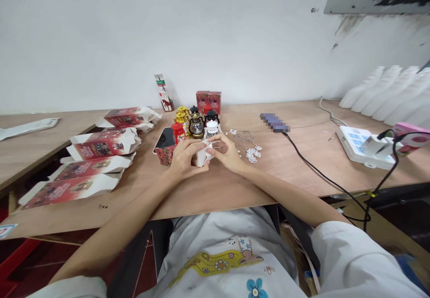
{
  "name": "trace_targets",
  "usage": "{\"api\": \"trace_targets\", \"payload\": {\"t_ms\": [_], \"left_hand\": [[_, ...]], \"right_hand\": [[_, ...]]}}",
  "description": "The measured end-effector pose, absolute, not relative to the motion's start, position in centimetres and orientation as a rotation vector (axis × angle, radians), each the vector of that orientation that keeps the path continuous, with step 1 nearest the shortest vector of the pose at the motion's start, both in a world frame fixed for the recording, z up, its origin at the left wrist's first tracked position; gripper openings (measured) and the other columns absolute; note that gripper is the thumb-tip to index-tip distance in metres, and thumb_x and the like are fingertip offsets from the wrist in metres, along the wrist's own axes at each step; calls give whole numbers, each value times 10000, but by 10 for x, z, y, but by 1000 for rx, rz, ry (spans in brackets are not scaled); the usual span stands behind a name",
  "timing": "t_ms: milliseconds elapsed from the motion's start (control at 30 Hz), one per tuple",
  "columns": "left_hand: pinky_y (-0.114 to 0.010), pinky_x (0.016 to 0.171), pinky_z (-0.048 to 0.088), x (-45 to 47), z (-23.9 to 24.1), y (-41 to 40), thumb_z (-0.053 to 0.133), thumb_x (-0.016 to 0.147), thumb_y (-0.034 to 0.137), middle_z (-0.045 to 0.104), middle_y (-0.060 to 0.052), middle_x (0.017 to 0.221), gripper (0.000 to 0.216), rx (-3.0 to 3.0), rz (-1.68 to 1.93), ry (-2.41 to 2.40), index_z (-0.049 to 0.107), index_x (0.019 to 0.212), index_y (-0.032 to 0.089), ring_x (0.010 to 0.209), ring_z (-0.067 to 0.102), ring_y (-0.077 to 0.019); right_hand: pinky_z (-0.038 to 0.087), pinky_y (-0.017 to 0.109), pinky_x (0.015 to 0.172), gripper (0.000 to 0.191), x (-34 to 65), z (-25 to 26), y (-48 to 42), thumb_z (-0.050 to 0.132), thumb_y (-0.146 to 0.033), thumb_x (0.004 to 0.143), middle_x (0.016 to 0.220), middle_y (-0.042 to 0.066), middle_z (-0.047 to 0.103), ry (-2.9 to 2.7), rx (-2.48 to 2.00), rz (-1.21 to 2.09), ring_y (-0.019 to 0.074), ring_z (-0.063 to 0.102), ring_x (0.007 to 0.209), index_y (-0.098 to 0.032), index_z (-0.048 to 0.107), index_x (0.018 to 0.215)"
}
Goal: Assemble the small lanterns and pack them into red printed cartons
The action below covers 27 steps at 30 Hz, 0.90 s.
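Observation:
Between my two hands is a small carton point(202, 155), its white end and flaps facing me. My left hand point(186, 159) is wrapped round its left side. The fingers of my right hand point(228, 152) pinch a white flap at its upper right. Left of my left hand shows a red printed box point(165, 155); my hand hides whether it joins the held carton. Just behind my hands stand small lanterns: a white one point(212, 129), a red one point(178, 132), a bronze one point(196, 126), and several gold and black ones.
Flattened red cartons point(97, 148) lie at the left. A black-screened phone point(166, 137) lies by the lanterns. Wire handles point(245, 139) and white tags point(252, 154) lie right of my hands. Further right are a cabled, blurred device point(274, 122), a power strip point(364, 148) and white bottles point(386, 92).

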State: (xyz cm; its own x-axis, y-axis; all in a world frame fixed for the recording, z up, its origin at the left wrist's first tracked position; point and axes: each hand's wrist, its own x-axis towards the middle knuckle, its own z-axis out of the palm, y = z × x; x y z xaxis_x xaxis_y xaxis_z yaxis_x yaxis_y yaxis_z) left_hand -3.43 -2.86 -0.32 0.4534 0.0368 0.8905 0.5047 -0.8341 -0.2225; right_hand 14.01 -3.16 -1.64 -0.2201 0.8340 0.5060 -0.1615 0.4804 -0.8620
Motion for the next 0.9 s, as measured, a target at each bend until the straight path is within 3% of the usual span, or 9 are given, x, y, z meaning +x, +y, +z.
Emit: {"api": "trace_targets", "payload": {"t_ms": [233, 667, 900], "left_hand": [[-396, 820, 530, -38, -5, -26, 777, 682, 284, 642, -140, 1194, 627, -2310, -1449, -407, 404, 1185, 245, 1064, 657, -253], [-356, 762, 513, -39, -3, -26, 763, 710, 286, 682, -124, 1082, 636, -2275, -1381, -360, 375, 1212, 244, 932, 685, -224], [-417, 863, 490, -41, -3, -22, 761, 756, 398, 597, -193, 1273, 766, -2393, -1233, -458, 313, 1364, 267, 1133, 617, -280]], "right_hand": [[534, 314, 744, 390, 141, -17, -31, 739, -523, 721, 954, 13, 618, -1494, -595, 1012, 148, 617, 827, -234, 556, 907], [546, 314, 762, 447, 138, -15, -34, 778, -544, 656, 934, 12, 649, -1477, -613, 1029, 154, 629, 835, -237, 582, 915], [554, 329, 747, 500, 141, -15, -29, 795, -590, 601, 918, 16, 643, -1440, -659, 1034, 154, 622, 792, -234, 580, 880]]}}
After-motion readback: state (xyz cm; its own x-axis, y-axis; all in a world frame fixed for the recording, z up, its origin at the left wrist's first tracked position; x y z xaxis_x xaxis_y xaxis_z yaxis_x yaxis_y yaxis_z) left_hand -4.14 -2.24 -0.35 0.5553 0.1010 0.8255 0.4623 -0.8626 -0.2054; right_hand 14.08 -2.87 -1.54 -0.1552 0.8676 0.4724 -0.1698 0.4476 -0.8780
